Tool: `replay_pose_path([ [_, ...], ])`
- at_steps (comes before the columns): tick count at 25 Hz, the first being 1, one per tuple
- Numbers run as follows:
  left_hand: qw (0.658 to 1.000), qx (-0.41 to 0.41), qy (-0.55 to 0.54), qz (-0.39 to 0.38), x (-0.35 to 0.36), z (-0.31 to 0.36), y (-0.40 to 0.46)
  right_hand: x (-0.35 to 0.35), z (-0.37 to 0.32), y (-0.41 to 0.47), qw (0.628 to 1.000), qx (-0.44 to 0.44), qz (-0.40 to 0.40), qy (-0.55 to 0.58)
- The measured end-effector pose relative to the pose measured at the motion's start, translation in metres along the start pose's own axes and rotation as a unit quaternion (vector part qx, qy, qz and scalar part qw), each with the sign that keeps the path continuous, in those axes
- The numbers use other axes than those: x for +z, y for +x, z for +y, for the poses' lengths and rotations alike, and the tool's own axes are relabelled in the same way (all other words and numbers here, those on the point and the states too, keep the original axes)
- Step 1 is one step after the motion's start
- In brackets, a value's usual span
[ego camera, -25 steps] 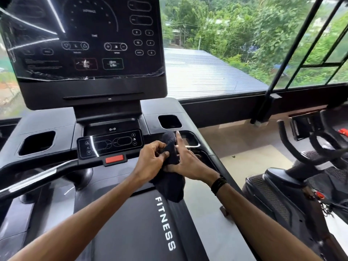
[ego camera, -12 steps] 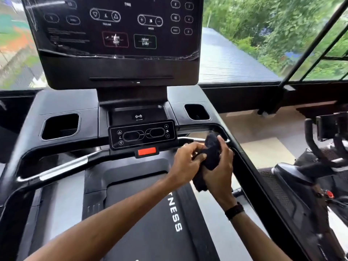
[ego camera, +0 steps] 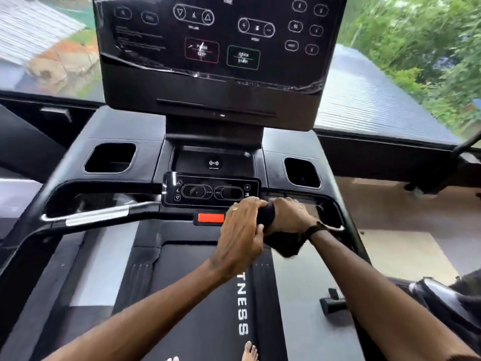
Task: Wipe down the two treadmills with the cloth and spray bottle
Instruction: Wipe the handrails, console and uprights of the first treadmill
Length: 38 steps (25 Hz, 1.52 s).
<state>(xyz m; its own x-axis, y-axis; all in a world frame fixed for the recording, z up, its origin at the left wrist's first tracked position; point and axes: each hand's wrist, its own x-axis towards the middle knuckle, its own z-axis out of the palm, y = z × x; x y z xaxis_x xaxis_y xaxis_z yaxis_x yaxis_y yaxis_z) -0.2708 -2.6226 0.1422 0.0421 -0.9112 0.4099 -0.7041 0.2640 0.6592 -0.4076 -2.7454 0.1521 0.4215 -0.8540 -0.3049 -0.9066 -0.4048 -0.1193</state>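
A black treadmill point(ego camera: 125, 126) fills the view, with its big console screen up top and a small control panel point(ego camera: 212, 190) above a red stop key point(ego camera: 210, 218). A dark cloth point(ego camera: 282, 243) is bunched between both hands just right of the red key, its loose end hanging below. My left hand point(ego camera: 242, 230) grips the cloth from the left. My right hand point(ego camera: 290, 216) holds its upper part against the right handlebar area. No spray bottle is in view.
Two cup-holder recesses point(ego camera: 110, 158) point(ego camera: 302, 171) flank the console post. The belt point(ego camera: 197, 308) reads "FITNESS", and bare toes show at its bottom edge. Another black machine point(ego camera: 447, 298) stands at the right. Windows lie ahead.
My head has turned so the treadmill console sits centred. Both hands with the cloth have shifted left toward the red stop key and closed more tightly on the cloth.
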Motion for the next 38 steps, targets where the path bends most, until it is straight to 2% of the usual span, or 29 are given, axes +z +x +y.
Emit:
replay_pose_path([
  [2,0.998,0.032,0.061,-0.01,0.018,0.012,0.008,-0.01,0.013,0.012,0.996,-0.024,-0.089,-0.002],
  [3,0.996,0.034,0.081,-0.013,0.028,0.019,0.014,-0.009,0.02,0.018,0.995,-0.047,-0.082,-0.011],
  [4,0.995,0.03,0.095,-0.011,0.038,0.025,0.02,0.001,0.025,0.016,0.997,-0.066,-0.032,-0.016],
  [6,0.994,0.009,0.108,0.007,0.054,0.031,0.031,0.033,0.033,-0.006,0.983,-0.085,0.162,0.017],
  [7,0.993,0.001,0.117,0.009,0.058,0.03,0.035,0.045,0.035,-0.016,0.967,-0.093,0.234,0.025],
  [8,0.991,-0.001,0.136,0.008,0.062,0.028,0.038,0.049,0.041,-0.02,0.964,-0.098,0.248,0.009],
  [9,0.987,0.0,0.163,0.004,0.063,0.025,0.04,0.045,0.048,-0.017,0.973,-0.106,0.207,-0.005],
  [12,0.963,0.001,0.264,-0.05,0.058,0.017,0.043,0.005,0.064,0.006,0.994,-0.09,-0.028,0.06],
  [13,0.952,-0.003,0.294,-0.081,0.057,0.019,0.045,0.003,0.068,0.008,0.992,-0.083,-0.061,0.074],
  [14,0.94,-0.006,0.323,-0.113,0.056,0.02,0.045,0.005,0.069,0.005,0.993,-0.08,-0.043,0.075],
  [17,0.912,-0.007,0.377,-0.164,0.057,0.019,0.04,0.043,0.077,-0.023,0.978,-0.087,0.182,0.046],
  [18,0.909,-0.005,0.385,-0.161,0.059,0.019,0.038,0.054,0.085,-0.031,0.971,-0.091,0.216,0.034],
  [19,0.909,-0.003,0.386,-0.157,0.061,0.021,0.037,0.054,0.096,-0.033,0.973,-0.095,0.209,0.029],
  [21,0.911,-0.006,0.382,-0.156,0.063,0.024,0.038,0.034,0.122,-0.021,0.991,-0.096,0.081,0.052],
  [23,0.911,-0.01,0.382,-0.152,0.064,0.025,0.04,0.013,0.141,-0.011,0.987,-0.084,-0.064,0.121],
  [24,0.911,-0.012,0.384,-0.148,0.064,0.025,0.04,0.012,0.145,-0.01,0.984,-0.075,-0.081,0.139],
  [25,0.911,-0.014,0.384,-0.148,0.065,0.024,0.039,0.015,0.144,-0.014,0.986,-0.066,-0.055,0.142],
  [26,0.913,-0.016,0.381,-0.146,0.065,0.024,0.038,0.025,0.142,-0.02,0.99,-0.057,0.015,0.126],
  [28,0.911,-0.018,0.389,-0.136,0.067,0.024,0.038,0.06,0.136,-0.039,0.974,-0.069,0.207,0.059],
  [29,0.908,-0.018,0.399,-0.13,0.068,0.024,0.038,0.07,0.135,-0.048,0.96,-0.074,0.266,0.039],
  [30,0.906,-0.018,0.404,-0.126,0.069,0.025,0.038,0.072,0.137,-0.048,0.955,-0.081,0.284,0.033],
  [31,0.906,-0.018,0.404,-0.127,0.07,0.026,0.037,0.064,0.142,-0.044,0.964,-0.085,0.249,0.036],
  [34,0.906,-0.006,0.404,-0.122,0.071,0.023,0.035,0.029,0.15,-0.029,0.994,-0.081,0.063,0.048],
  [35,0.908,-0.006,0.402,-0.119,0.071,0.022,0.033,0.023,0.151,-0.028,0.995,-0.076,0.038,0.047],
  [36,0.91,-0.01,0.398,-0.113,0.073,0.022,0.031,0.024,0.15,-0.029,0.996,-0.069,0.041,0.049],
  [38,0.921,-0.014,0.374,-0.106,0.076,0.024,0.027,0.04,0.146,-0.036,0.991,-0.053,0.107,0.061],
])
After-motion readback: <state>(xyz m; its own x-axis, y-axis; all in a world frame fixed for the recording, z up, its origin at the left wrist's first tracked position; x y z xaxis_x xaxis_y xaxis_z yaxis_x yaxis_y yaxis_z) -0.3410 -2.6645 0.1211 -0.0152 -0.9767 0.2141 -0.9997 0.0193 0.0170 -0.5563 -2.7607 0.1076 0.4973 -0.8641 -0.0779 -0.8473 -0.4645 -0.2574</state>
